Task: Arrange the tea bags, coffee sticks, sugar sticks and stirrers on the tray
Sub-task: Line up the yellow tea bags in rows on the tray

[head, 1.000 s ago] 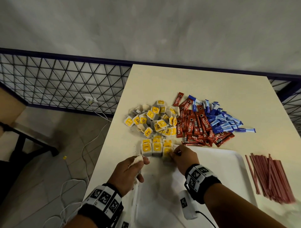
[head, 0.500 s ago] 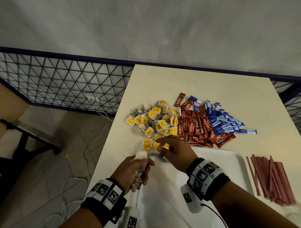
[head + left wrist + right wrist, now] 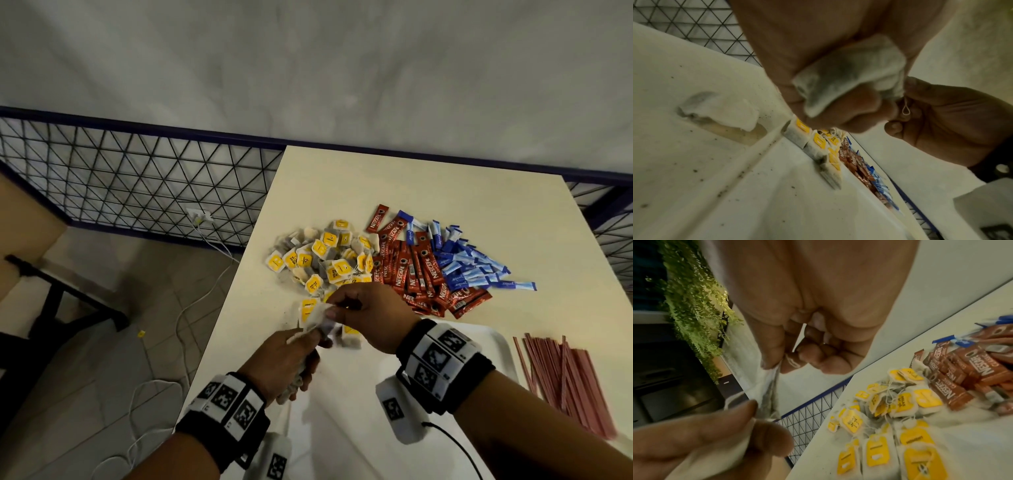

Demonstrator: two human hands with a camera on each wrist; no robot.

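Hands (image 3: 281,359) (image 3: 370,315) pinch tea bag (image 3: 849,73), long axis spanning both

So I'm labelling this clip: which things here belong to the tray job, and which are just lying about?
Belong to the job:
- tray
- tea bags, one pinched by both hands: left hand, right hand
- coffee sticks
- sugar sticks
- stirrers

Just lying about:
- white cables on the floor
- wire fence

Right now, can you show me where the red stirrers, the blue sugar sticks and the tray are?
red stirrers (image 3: 567,380), head view, middle of the bundle.
blue sugar sticks (image 3: 469,263), head view, centre of the pile.
tray (image 3: 363,404), head view, bare floor.
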